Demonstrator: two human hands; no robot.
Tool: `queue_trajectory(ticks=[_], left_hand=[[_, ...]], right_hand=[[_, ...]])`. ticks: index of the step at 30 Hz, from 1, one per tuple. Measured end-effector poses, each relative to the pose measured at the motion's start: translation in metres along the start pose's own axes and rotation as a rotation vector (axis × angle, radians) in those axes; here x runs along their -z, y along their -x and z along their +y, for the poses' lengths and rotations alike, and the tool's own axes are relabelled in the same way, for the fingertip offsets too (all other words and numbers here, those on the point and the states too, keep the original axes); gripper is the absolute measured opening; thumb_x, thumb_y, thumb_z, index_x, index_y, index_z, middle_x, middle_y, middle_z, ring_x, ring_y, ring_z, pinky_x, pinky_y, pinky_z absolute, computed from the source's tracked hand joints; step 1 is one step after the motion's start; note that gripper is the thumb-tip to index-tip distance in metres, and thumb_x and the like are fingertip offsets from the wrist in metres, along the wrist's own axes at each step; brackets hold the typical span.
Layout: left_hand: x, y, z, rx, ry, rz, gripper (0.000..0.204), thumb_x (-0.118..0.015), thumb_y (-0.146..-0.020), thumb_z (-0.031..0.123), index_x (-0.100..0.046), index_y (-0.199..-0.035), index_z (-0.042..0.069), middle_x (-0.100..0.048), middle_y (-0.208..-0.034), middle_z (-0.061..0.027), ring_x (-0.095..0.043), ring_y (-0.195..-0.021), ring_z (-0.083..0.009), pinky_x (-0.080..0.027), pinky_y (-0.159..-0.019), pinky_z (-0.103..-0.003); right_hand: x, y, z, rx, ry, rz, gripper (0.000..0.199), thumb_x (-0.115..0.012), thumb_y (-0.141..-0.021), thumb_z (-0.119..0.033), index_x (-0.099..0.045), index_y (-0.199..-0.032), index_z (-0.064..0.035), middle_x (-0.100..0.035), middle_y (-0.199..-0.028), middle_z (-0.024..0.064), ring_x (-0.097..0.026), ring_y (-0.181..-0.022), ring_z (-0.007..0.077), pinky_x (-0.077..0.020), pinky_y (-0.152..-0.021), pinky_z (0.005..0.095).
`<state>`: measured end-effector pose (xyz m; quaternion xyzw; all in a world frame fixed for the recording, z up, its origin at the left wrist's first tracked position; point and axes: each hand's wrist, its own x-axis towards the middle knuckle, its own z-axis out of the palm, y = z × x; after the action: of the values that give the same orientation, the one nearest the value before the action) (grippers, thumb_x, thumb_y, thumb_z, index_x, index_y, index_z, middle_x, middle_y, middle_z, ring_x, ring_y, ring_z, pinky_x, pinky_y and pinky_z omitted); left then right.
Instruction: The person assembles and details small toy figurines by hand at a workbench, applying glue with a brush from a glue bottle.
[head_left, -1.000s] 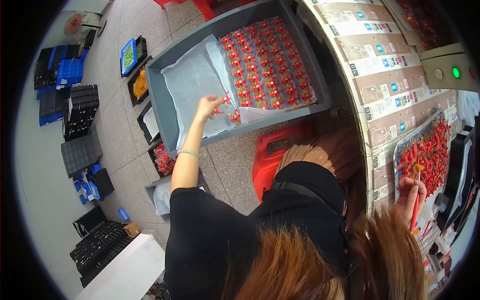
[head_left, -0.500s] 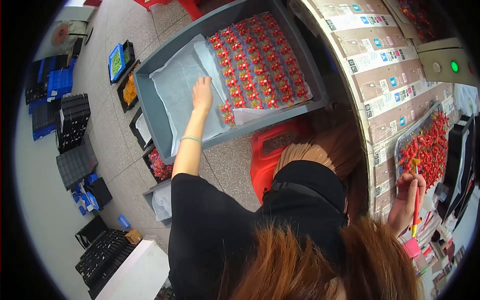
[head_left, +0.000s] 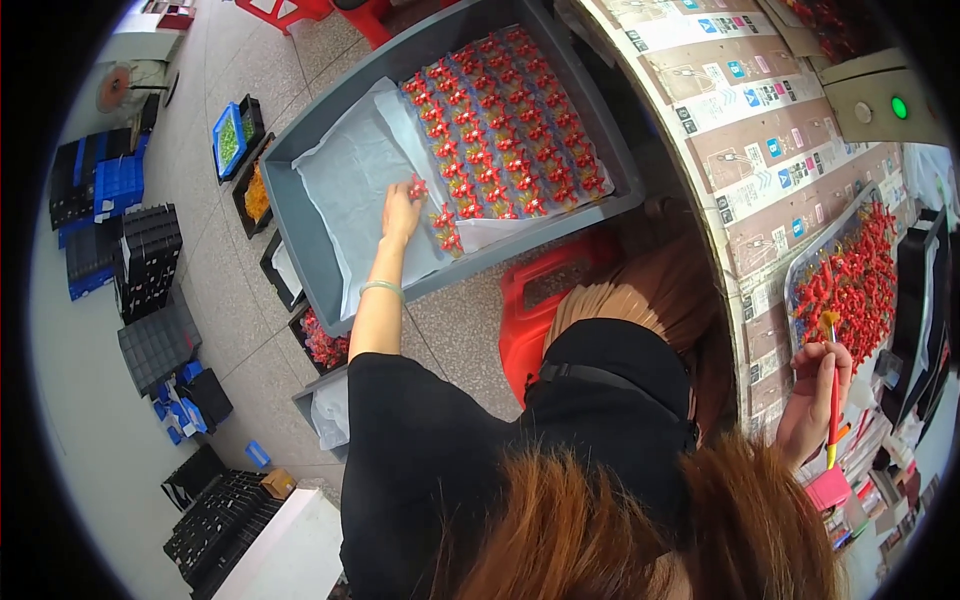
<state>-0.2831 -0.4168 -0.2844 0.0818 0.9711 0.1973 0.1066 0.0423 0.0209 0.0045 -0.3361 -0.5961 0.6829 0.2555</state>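
Note:
My left hand [head_left: 401, 213] reaches into a large grey plastic bin [head_left: 283, 215], its fingers pinched on a small red flower-shaped piece [head_left: 417, 187]. Under that hand lies a pale sheet [head_left: 350, 165]. Rows of similar red flower pieces [head_left: 500, 130] with bluish edges fill the bin's right side, and a short row ends beside my fingers. At the right, my right hand [head_left: 812, 405] grips a slim red-and-yellow brush [head_left: 834, 412] upright, with an amber tip. Just beyond it, a clear tray [head_left: 797, 265] holds many loose red pieces.
A worktable [head_left: 700, 150] covered in printed sheets borders the bin's right, with a box bearing a green light [head_left: 899, 107]. A red plastic stool [head_left: 520, 320] stands below the bin. Small trays with green pieces [head_left: 229, 138] and orange pieces [head_left: 257, 195] line the floor at left.
My left hand has drawn slightly toward me, and a red flower piece now shows at its fingertips. My right hand still holds the brush in nearly the same place. The view has shifted slightly.

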Motion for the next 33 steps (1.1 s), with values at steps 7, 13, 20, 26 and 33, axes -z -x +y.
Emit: queue_trajectory(ticks=[7, 13, 20, 26, 33], left_hand=[[0.005, 0.005, 0.046, -0.277, -0.105, -0.127, 0.034, -0.057, -0.069, 0.008, -0.052, -0.102, 0.004, -0.049, -0.101, -0.0153, -0.050, -0.093, -0.0296, -0.041, -0.080, -0.034], [0.018, 0.005, 0.043, -0.209, -0.372, -0.265, 0.037, -0.057, -0.073, 0.029, -0.056, -0.103, 0.007, -0.049, -0.109, -0.0222, -0.044, -0.105, -0.0327, -0.037, -0.087, -0.038], [0.060, 0.020, 0.196, -0.159, 0.453, -0.002, 0.026, -0.049, -0.083, 0.013, -0.053, -0.105, 0.001, -0.051, -0.107, -0.0110, -0.050, -0.096, -0.0195, -0.038, -0.083, -0.027], [0.075, 0.106, 0.387, -0.574, 0.758, -0.205, 0.019, -0.044, -0.083, 0.003, -0.053, -0.099, -0.002, -0.053, -0.102, -0.0071, -0.049, -0.095, -0.0141, -0.039, -0.082, -0.025], [0.041, 0.183, 0.473, -0.913, 0.881, -0.648, 0.015, -0.049, -0.076, -0.003, -0.056, -0.089, -0.001, -0.056, -0.090, -0.0119, -0.054, -0.085, -0.0210, -0.041, -0.074, -0.027]], right_hand=[[0.028, 0.009, -0.004, 0.058, -0.004, 0.048, 0.015, -0.044, -0.085, -0.010, -0.048, -0.098, -0.0016, -0.054, -0.087, 0.0101, -0.052, -0.076, 0.0159, -0.0411, -0.070, 0.0264], [0.057, -0.004, -0.022, 0.307, 0.076, 0.417, 0.026, -0.041, -0.088, -0.021, -0.046, -0.102, -0.0008, -0.058, -0.088, 0.0137, -0.056, -0.078, 0.0183, -0.0437, -0.072, 0.0287], [0.069, 0.002, -0.017, 0.141, 0.933, 0.297, 0.018, -0.062, -0.072, -0.006, -0.049, -0.084, -0.0029, -0.056, -0.070, 0.0079, -0.055, -0.063, 0.0161, -0.0430, -0.060, 0.0272], [0.070, 0.001, 0.027, 0.285, 1.190, 0.426, 0.024, -0.065, -0.064, -0.008, -0.050, -0.082, -0.0055, -0.048, -0.067, 0.0093, -0.049, -0.065, 0.0285, -0.0389, -0.059, 0.0387], [0.092, 0.000, 0.040, 0.384, 1.128, 0.508, 0.021, -0.064, -0.064, -0.007, -0.054, -0.083, -0.0073, -0.049, -0.070, 0.0086, -0.050, -0.067, 0.0262, -0.0392, -0.057, 0.0367]])
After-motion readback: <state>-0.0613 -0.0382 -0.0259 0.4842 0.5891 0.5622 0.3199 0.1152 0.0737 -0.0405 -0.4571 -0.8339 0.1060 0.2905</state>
